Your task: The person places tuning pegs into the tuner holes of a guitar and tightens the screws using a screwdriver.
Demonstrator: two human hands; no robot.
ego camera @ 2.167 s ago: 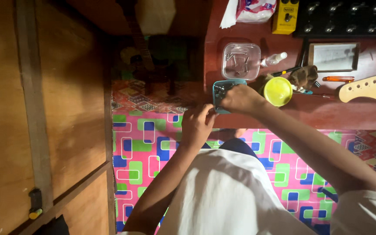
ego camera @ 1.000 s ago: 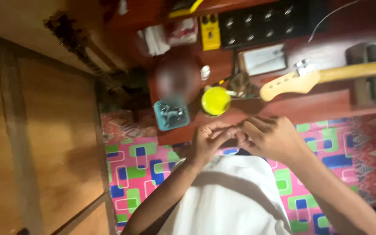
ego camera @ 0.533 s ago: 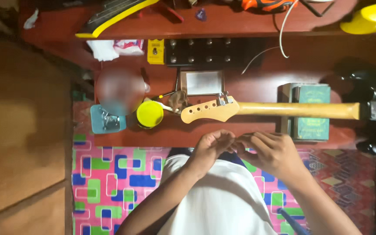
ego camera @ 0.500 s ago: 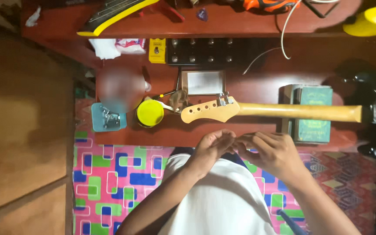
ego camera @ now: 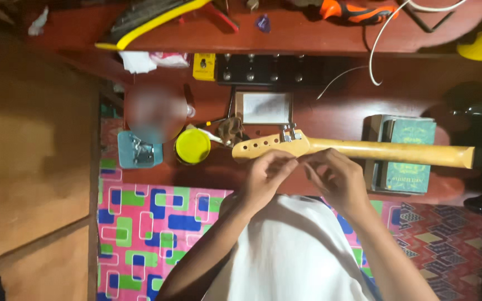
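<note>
A: Where does the one view sit?
B: On the wearer's head, facing straight down, near the hands and the red bench (ego camera: 330,120).
A: What lies low in the picture?
B: The patterned mat (ego camera: 152,223).

Blurred patch (ego camera: 156,114); tiny object between fingertips (ego camera: 292,163) indiscernible

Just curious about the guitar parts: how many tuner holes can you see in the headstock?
4 holes show in a row along the headstock, left of the left hand; more may be hidden under the hands or the metal tuners.
</note>
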